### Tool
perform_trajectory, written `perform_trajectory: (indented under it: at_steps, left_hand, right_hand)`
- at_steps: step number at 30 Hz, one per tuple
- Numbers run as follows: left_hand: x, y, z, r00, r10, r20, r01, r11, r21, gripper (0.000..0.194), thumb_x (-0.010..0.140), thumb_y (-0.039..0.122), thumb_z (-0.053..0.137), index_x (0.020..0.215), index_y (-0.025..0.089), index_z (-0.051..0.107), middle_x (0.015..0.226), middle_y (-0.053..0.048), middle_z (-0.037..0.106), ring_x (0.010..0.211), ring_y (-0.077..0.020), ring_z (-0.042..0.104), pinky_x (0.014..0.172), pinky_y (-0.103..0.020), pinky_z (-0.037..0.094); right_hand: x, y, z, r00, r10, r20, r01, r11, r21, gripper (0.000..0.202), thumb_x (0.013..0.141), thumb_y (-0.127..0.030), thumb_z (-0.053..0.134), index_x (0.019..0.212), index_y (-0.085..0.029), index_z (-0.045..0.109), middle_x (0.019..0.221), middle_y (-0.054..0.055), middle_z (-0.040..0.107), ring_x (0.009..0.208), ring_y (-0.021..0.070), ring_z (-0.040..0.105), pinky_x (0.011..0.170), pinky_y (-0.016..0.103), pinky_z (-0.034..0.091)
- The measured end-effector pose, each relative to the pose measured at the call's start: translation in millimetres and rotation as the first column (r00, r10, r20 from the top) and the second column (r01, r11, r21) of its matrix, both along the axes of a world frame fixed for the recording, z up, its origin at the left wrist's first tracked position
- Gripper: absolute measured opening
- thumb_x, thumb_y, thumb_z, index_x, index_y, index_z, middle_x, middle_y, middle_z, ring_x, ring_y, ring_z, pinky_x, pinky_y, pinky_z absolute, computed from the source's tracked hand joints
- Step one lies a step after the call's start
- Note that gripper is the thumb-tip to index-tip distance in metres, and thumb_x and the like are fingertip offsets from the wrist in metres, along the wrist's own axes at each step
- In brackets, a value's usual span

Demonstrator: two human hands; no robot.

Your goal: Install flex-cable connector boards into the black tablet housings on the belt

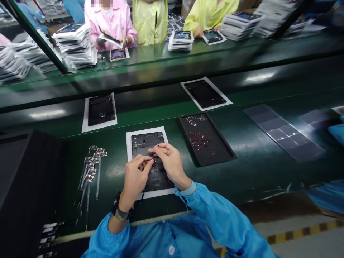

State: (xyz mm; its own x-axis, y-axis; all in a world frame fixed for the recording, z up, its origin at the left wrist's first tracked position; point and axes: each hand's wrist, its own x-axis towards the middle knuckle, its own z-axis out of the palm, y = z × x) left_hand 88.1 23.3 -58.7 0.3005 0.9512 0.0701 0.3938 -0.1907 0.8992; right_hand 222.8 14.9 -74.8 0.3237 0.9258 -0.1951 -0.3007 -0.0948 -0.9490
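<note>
A black tablet housing (157,182) lies open, inner side up, on a white sheet (129,152) on the green bench (166,118), straight in front of the person, with both hands over its middle. Its state looks partway: small fittings and a yellow-marked piece (136,146) sit near its far end, no cover lies over it, and no board like those heaped at the left can be made out inside, though the hands hide part of it. The left hand (135,177) has thumb and forefinger drawn into a narrow pinch just above the housing; the right hand (172,161) is pinched just as narrowly, its fingertips close beside the left's. A tiny dark part seems to be caught there, but which hand has it, or what it is, cannot be told. To the right of the housing stands a black tray (219,145) with a tangle of red-wired parts (200,140) and, at its far end, small silvery pieces (191,120); beyond it lie clear film sheets (285,132). To the left is the heap of small boards (92,163) with long strips. Farther out, two more housings rest on white sheets, one far left (102,114), one far right (204,94), and across the line a person in pink (110,21) handles a flat panel (110,38)
</note>
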Motion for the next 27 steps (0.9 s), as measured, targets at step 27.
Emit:
perform_trajectory:
  at_steps: [27]
  left_hand:
    - [-13.1,14.2,2.3,0.996,-0.069,0.055,0.078,0.978,-0.192,0.019,0.082,0.03,0.064,0.076,0.016,0.075,0.075,-0.004,0.068,0.062,-0.0133,0.059,0.058,-0.023,0.045]
  right_hand:
    - [31.0,-1.8,7.9,0.415,0.13,0.9,-0.565,0.813,0.143,0.018,0.095,-0.021,0.053,0.091,-0.021,0.071,0.084,0.006,0.075,0.076,0.0204,0.064,0.078,0.037,0.041]
